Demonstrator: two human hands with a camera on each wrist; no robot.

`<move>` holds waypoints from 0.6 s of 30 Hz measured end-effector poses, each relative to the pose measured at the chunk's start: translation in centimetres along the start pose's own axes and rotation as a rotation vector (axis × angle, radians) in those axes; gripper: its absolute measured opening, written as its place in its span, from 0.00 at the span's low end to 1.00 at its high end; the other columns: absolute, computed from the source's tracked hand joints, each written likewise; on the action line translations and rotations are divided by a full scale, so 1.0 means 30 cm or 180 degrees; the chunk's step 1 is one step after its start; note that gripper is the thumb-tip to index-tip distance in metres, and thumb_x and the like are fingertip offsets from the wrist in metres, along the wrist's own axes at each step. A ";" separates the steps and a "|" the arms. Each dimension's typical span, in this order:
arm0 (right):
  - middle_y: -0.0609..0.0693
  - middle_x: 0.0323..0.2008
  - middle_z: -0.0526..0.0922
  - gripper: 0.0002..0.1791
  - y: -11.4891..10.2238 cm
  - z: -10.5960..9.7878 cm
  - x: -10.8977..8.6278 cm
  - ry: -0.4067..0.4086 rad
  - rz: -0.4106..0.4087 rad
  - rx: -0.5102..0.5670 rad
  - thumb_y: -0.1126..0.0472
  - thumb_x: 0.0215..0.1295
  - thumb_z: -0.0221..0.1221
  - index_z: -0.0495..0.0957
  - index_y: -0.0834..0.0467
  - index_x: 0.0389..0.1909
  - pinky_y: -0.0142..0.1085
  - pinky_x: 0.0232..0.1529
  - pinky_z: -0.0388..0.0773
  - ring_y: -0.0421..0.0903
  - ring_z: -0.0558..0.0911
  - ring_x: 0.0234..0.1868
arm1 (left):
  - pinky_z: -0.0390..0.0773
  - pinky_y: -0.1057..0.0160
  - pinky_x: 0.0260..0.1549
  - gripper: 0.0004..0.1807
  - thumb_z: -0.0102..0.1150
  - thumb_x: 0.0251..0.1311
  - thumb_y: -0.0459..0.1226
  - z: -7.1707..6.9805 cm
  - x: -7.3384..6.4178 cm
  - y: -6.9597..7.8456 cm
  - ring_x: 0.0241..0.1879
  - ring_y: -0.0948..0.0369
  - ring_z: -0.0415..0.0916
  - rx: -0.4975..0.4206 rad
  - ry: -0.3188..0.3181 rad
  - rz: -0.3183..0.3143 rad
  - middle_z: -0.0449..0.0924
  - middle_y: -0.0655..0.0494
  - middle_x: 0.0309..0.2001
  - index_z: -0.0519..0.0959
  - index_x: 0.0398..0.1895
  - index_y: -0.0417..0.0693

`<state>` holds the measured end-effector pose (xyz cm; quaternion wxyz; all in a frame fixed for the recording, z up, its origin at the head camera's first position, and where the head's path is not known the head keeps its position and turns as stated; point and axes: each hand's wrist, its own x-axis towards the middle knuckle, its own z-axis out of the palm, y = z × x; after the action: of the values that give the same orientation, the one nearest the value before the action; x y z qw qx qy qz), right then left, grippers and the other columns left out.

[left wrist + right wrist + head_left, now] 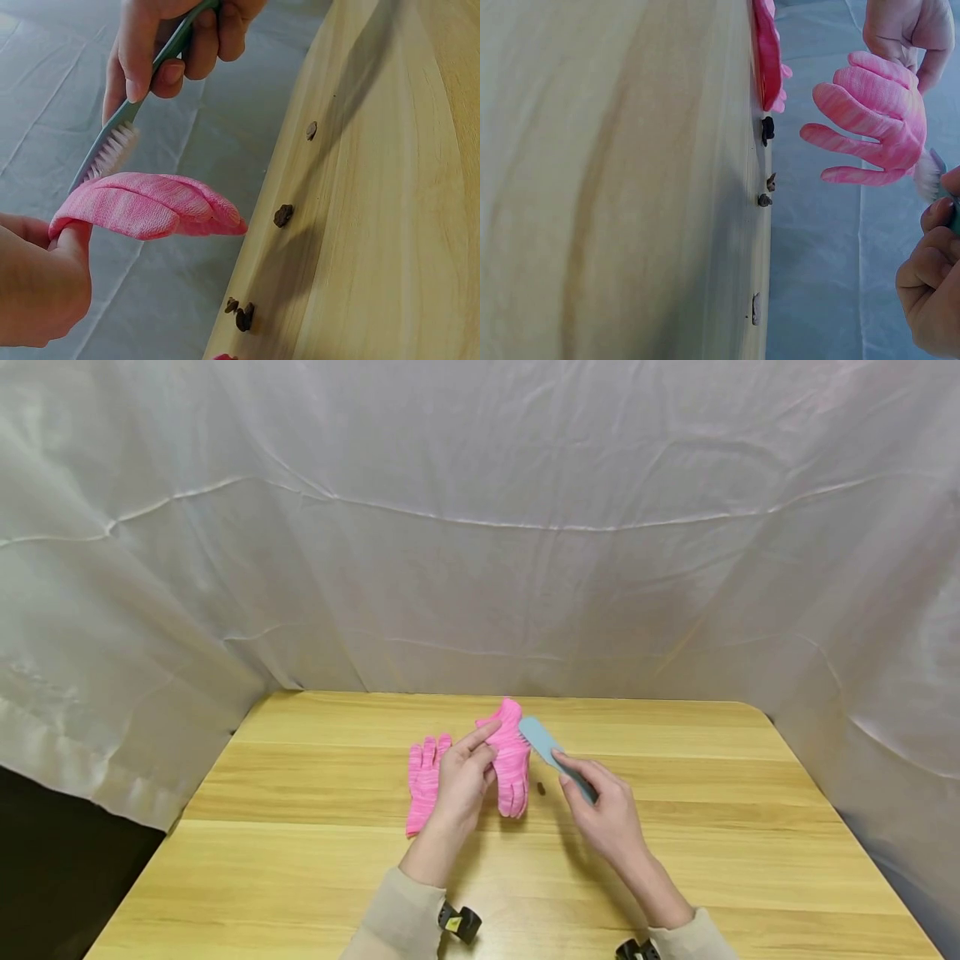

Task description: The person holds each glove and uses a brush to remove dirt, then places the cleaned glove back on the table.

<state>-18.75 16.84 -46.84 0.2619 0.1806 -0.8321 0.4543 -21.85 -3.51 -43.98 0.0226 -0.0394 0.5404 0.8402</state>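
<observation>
Pinched in my left hand (461, 781) is a pink streaked knit glove (513, 762), raised above the table with its fingers hanging toward me. My right hand (609, 817) grips the handle of a blue-green brush (542, 742), thumb and fingers curled round it. In the left wrist view the white bristles (114, 150) face down onto the glove's upper surface near the pinching fingers. The right wrist view has the bristles right at the glove's edge. A second pink glove (422, 781) lies flat on the table, partly behind my left hand.
Several small dark brown bits (283, 215) lie scattered on the wooden table (750, 827) below the raised glove. One bit (542, 788) shows between the hands in the head view. Grey cloth (480, 585) hangs behind the table and along both sides.
</observation>
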 end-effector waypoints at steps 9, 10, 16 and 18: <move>0.51 0.44 0.89 0.18 -0.001 -0.003 0.002 0.0034 -0.0033 -0.0039 0.72 0.67 0.64 0.87 0.55 0.56 0.28 0.31 0.78 0.40 0.79 0.33 | 0.62 0.75 0.21 0.25 0.49 0.68 0.23 -0.002 0.001 0.003 0.22 0.69 0.58 -0.0098 -0.0046 0.0025 0.65 0.59 0.33 0.76 0.68 0.38; 0.51 0.44 0.89 0.19 -0.001 -0.003 0.002 0.0037 -0.0034 -0.0040 0.72 0.67 0.64 0.87 0.55 0.56 0.28 0.32 0.78 0.40 0.79 0.34 | 0.62 0.75 0.21 0.25 0.49 0.68 0.23 -0.003 0.001 0.003 0.22 0.69 0.58 -0.0098 -0.0044 0.0028 0.65 0.60 0.32 0.76 0.68 0.38; 0.50 0.45 0.90 0.19 -0.002 -0.001 0.003 0.0063 -0.0057 -0.0072 0.72 0.67 0.64 0.87 0.55 0.56 0.27 0.34 0.79 0.40 0.81 0.35 | 0.61 0.75 0.19 0.25 0.50 0.68 0.24 -0.005 0.002 0.003 0.21 0.70 0.57 -0.0104 -0.0020 0.0054 0.64 0.60 0.31 0.77 0.67 0.39; 0.51 0.45 0.90 0.19 -0.001 -0.002 0.003 0.0065 -0.0055 -0.0075 0.72 0.67 0.64 0.87 0.55 0.56 0.28 0.34 0.80 0.40 0.81 0.35 | 0.61 0.75 0.19 0.25 0.50 0.68 0.23 -0.006 0.002 0.004 0.20 0.70 0.57 -0.0129 -0.0017 0.0058 0.63 0.60 0.30 0.77 0.67 0.38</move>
<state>-18.78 16.87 -46.74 0.2764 0.1801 -0.8331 0.4440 -21.91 -3.73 -43.96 0.0155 -0.0326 0.5235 0.8513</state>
